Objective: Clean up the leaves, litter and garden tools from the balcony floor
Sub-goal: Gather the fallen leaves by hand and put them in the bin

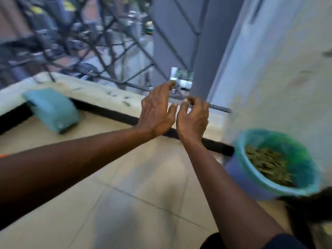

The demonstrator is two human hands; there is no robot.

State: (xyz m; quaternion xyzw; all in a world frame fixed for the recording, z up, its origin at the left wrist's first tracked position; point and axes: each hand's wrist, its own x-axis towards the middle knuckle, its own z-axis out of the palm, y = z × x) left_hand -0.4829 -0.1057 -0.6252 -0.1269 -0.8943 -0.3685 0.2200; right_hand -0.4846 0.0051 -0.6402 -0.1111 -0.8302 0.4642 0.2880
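Both my hands are raised side by side above the balcony floor [136,186], in front of the low ledge [93,90]. The fingers of my left hand [156,112] are straight and spread. My right hand [193,119] has its fingers loosely curled, and I see nothing in either hand. The palms face each other, almost touching at the thumbs. A bin with a green liner [240,141] stands at the right by the wall, with a heap of dry leaves [267,162] inside. A few small leaves [125,103] lie on the ledge.
A teal cloth bundle [52,108] hangs over the ledge at the left. A metal grille [107,51] rises behind the ledge, and a white wall [278,69] closes the right side. A dark blurred object [309,203] sits at the lower right. The image is motion-blurred.
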